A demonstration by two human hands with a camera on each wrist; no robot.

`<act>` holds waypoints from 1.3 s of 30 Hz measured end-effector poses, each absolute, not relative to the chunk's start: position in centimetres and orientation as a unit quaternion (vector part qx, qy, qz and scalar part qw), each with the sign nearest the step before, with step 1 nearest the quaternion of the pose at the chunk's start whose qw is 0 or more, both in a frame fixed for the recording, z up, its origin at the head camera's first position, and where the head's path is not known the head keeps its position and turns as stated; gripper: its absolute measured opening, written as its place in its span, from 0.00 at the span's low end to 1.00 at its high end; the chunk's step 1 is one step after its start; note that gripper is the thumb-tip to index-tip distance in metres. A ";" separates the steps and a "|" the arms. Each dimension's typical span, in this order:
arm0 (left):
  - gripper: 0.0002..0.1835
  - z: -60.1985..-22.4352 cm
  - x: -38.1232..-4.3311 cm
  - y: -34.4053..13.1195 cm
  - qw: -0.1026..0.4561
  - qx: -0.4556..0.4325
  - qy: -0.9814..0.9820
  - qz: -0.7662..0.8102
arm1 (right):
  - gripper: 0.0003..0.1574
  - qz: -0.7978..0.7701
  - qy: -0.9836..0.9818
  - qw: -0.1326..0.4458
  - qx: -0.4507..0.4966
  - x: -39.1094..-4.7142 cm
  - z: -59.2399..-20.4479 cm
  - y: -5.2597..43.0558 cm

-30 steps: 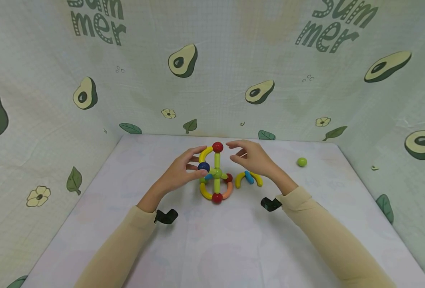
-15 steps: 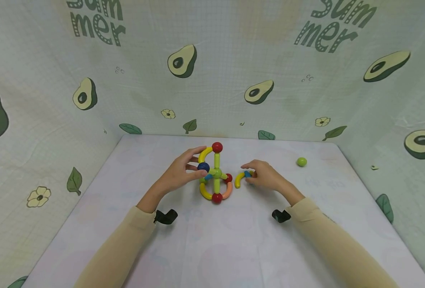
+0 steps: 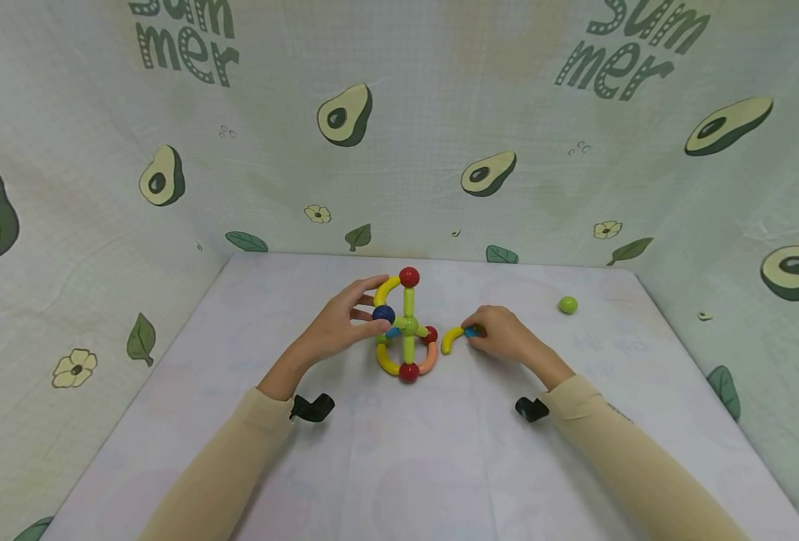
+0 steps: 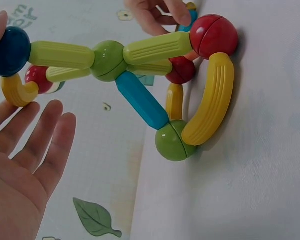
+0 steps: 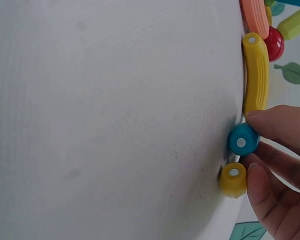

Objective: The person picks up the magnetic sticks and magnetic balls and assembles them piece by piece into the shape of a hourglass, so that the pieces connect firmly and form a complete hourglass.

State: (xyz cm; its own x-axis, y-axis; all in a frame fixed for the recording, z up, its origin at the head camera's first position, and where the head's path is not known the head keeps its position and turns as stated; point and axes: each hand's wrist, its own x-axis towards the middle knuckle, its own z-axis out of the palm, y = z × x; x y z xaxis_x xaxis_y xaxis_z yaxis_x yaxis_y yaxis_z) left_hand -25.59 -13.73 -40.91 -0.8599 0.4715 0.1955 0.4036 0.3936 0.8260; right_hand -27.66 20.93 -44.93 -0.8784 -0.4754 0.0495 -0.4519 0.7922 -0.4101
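Note:
A standing structure of magnetic sticks and balls is on the table, with red balls at top and bottom and a green ball in the middle. My left hand steadies it from the left, thumb against the dark blue ball and fingers by the upper yellow curved stick. Just right of the structure, my right hand pinches a short blue stick low at the tabletop. One loose yellow curved stick lies left of those fingertips; another yellow stick is beside them, mostly hidden in the head view.
A loose green ball sits at the back right of the white table. Behind and at both sides hangs a cloth printed with avocados and leaves. Black wrist cameras are strapped under both sleeves.
My right hand has come down from beside the top red ball to the loose sticks and closed its fingers on the blue one. The left hand and the structure stay put.

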 end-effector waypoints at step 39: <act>0.40 -41.7 -26.2 -14.1 0.033 0.245 0.839 0.485 | 0.21 -0.390 0.877 -0.048 -0.278 -25.5 -39.5 16.0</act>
